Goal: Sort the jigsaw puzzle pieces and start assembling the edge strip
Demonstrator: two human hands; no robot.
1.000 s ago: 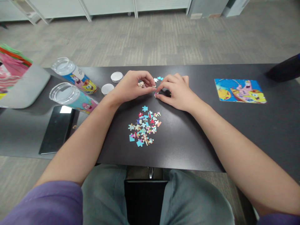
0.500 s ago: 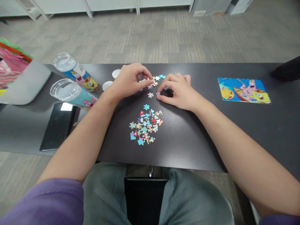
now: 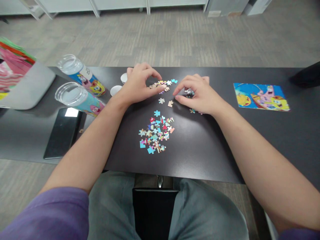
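Note:
My left hand point(image 3: 141, 82) is open, thumb and index finger apart at the left side of a small pile of jigsaw pieces point(image 3: 160, 85). To the right, my right hand point(image 3: 196, 94) is curved with its thumb and index finger parted and nothing visible between them. More jigsaw pieces are partly hidden behind and under that hand. A tan puzzle piece point(image 3: 170, 103) lies just left of its thumb, and a single pale piece point(image 3: 161, 100) is nearby. Closer to me is a larger scatter of colourful pieces point(image 3: 154, 135), mostly light blue, red and pink.
On the dark table point(image 3: 200, 150), two cartoon-printed clear tubes point(image 3: 90, 83) point(image 3: 86, 101) stand at left, beside white lids point(image 3: 116, 90). A black tablet-like object point(image 3: 62, 133) and a white bin point(image 3: 37, 86) are farther left. A cartoon picture point(image 3: 262, 96) and a dark object point(image 3: 306, 76) are at right.
My right hand has moved slightly right, away from a piece at its fingertips; a tan piece now lies there. Pieces under that hand show. My left thumb and index finger have spread apart.

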